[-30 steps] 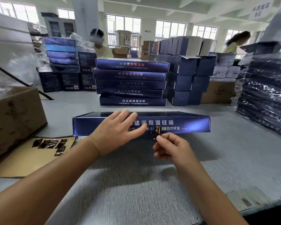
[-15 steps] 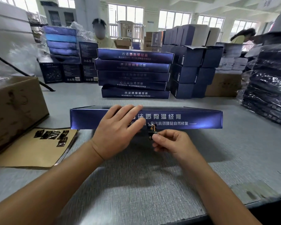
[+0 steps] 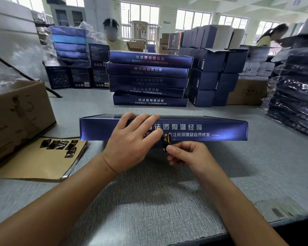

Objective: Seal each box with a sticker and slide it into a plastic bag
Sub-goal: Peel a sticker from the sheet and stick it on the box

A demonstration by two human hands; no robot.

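We are pressing our flat left hand [image 3: 132, 141] on the box [image 3: 220, 128] while our right hand [image 3: 188, 153] is pinching a sticker [image 3: 166, 142] against its front.

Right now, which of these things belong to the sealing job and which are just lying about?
In use: blue box, steadied by left hand; sticker, pinched by right hand; sticker sheet.
Lying about: cardboard carton; stacked blue boxes behind; bagged boxes at right.
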